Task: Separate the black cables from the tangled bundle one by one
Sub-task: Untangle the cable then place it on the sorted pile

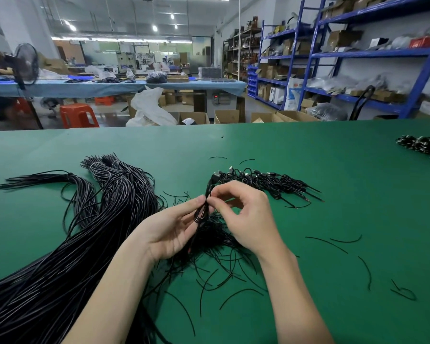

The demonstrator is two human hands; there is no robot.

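Observation:
A thick bundle of long black cables (pixel 60 256) runs from the lower left toward the table's middle, its far ends fanned out. Above the green table (pixel 333 182), my left hand (pixel 169 232) and my right hand (pixel 248 217) meet at one looped black cable (pixel 201 212). Each hand pinches it between thumb and fingertips. The cable's plug end (pixel 215 176) rises toward the far side. Under my hands lies a loose tangle of thin black cables (pixel 216 247). Behind my right hand sits a pile of short coiled cables with plugs (pixel 271 182).
Stray cut cable pieces (pixel 365 269) lie scattered at the right. Another heap of dark cables (pixel 425 146) sits at the far right edge. Beyond the table stand cardboard boxes, red stools, a blue-clothed bench and blue shelving.

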